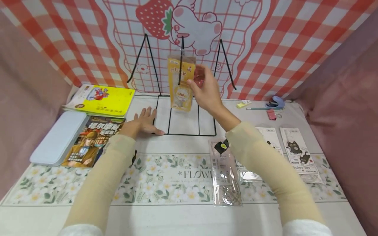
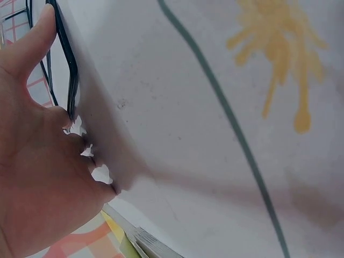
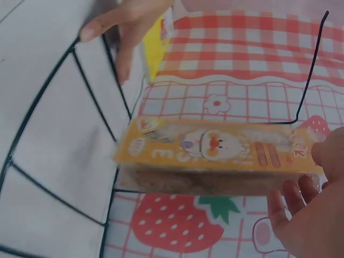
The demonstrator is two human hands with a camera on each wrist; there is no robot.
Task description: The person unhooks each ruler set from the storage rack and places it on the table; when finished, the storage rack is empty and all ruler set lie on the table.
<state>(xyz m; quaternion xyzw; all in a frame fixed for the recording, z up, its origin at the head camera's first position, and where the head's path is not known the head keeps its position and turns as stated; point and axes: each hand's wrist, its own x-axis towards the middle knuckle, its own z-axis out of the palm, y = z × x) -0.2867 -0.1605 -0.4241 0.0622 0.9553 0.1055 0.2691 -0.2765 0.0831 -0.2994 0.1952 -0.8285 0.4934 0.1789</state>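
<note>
1. Yellow packet stands upright, slightly tilted, at the middle of the black wire rack, above its base. The rack's central prong crosses the packet's front; whether the wire passes through its top, I cannot tell.
2. Right hand, on the rack's right half, pinches the packet's edge, thumb in front.
3. Left hand rests at the rack's left front corner, fingers spread, thumb touching the base wire.
4. Left of the rack lie a bright yellow book, a dark-covered book and a pale blue case.
5. In front of the rack, toward its right corner, lies a pink packet.
6. Right of the rack are two ruler-set packs, a pink binder clip and a lavender stapler.
</note>
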